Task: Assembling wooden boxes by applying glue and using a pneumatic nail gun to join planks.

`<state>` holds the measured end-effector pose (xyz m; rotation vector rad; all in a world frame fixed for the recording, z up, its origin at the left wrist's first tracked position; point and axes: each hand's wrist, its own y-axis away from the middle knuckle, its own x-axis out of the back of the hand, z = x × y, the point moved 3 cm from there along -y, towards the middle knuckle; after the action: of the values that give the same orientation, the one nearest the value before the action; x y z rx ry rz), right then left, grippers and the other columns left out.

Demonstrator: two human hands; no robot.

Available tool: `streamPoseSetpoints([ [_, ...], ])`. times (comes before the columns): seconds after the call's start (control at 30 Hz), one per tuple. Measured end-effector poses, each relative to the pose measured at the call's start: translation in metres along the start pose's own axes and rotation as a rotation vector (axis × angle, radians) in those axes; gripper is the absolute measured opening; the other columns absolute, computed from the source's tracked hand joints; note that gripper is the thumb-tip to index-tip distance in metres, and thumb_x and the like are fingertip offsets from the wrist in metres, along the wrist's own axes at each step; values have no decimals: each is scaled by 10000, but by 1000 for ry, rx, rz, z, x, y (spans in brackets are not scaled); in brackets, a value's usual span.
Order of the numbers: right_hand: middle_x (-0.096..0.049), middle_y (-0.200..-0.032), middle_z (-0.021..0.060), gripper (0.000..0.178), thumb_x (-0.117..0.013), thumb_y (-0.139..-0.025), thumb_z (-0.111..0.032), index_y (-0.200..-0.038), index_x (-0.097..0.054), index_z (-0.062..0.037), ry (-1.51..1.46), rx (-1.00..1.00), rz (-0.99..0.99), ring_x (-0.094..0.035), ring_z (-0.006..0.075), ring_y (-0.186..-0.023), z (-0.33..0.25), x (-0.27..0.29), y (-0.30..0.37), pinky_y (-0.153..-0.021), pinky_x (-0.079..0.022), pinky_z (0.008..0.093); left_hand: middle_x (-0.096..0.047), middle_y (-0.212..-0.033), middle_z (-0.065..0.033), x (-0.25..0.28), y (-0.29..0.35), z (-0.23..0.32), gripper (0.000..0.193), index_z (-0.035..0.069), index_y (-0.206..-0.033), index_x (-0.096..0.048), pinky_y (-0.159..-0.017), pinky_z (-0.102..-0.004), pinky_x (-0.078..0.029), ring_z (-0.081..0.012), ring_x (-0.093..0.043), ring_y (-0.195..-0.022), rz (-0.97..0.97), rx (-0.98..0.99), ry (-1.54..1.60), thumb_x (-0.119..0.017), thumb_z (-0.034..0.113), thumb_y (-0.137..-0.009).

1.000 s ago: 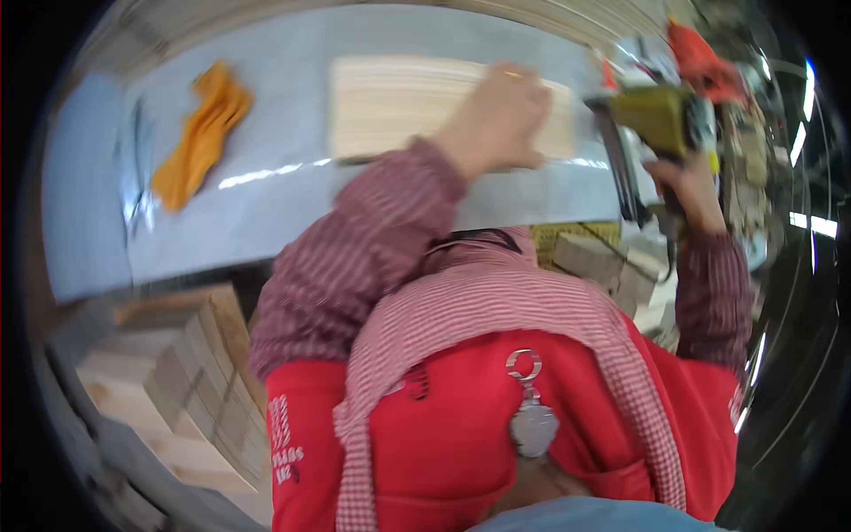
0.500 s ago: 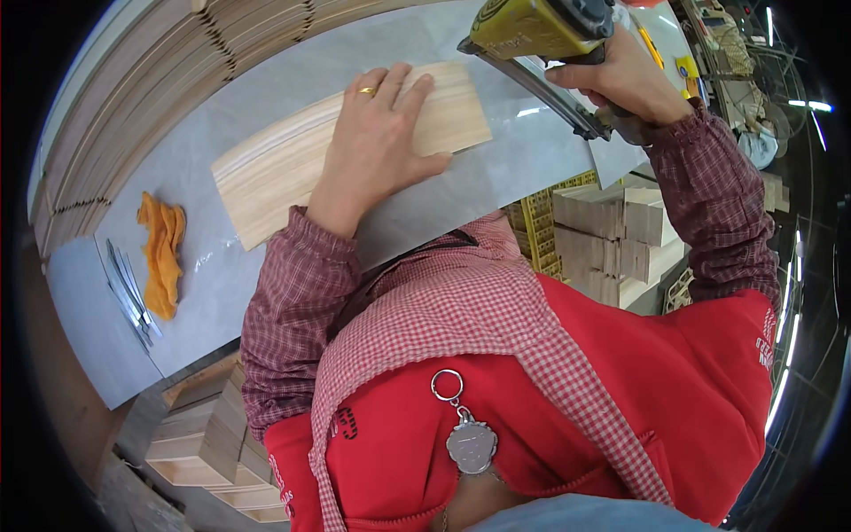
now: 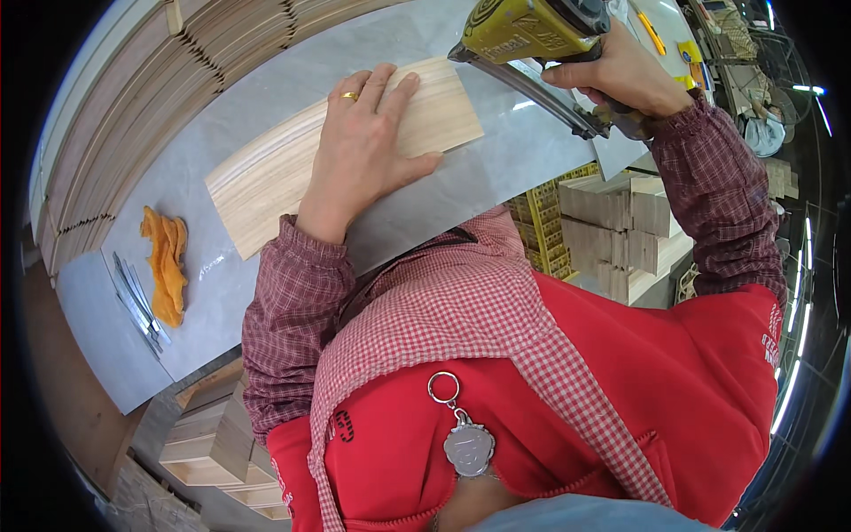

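A pale wooden board [image 3: 266, 177] lies at a slant on the grey tabletop [image 3: 496, 168]. My left hand [image 3: 363, 146] rests flat on it with the fingers spread, a gold ring on one of them. In my right hand [image 3: 620, 75], the fingers wrap round the handle of a yellow and black nail gun [image 3: 523, 31]. The gun is held up past the board's right end, its nose pointing left and its long magazine slanting down to the right. The nose is near the board's far right corner; whether it touches anything cannot be told.
Stacked thin wooden boards [image 3: 115, 124] line the table's far left side. An orange cloth [image 3: 166, 266] and several metal strips [image 3: 137, 306] lie at the left. Wooden boxes [image 3: 612, 222] and a yellow crate [image 3: 545, 226] stand below the table's near edge; more boxes [image 3: 208, 439] are lower left.
The view has shifted slightly. The board, my left hand on it and the nail gun appear a little further left; the holds are the same.
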<state>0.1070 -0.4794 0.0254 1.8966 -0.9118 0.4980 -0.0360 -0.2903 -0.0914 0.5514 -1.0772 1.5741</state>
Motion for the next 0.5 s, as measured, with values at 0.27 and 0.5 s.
streamPoseSetpoints([
  [0.27,-636,-1033,126,514,-733,-648,-99,-1122,-574,21,67,48,30,-568,222,-894,1,-1,-2,-839,-467,291,-484,-1337,-106,0,1,1,759,109,-1258,-556,-1018,-407,-367,-335,-418,-1212,9,-1,2,-788,351,-577],
  [0.5,-616,-807,99,506,-758,-656,-67,-1115,-549,-23,128,201,36,-506,120,-512,-7,-3,31,-445,-401,231,-486,-1335,-111,-1,-1,-3,747,106,-1252,-561,-1014,-399,-366,-331,-431,-1202,13,-17,0,-793,341,-581],
])
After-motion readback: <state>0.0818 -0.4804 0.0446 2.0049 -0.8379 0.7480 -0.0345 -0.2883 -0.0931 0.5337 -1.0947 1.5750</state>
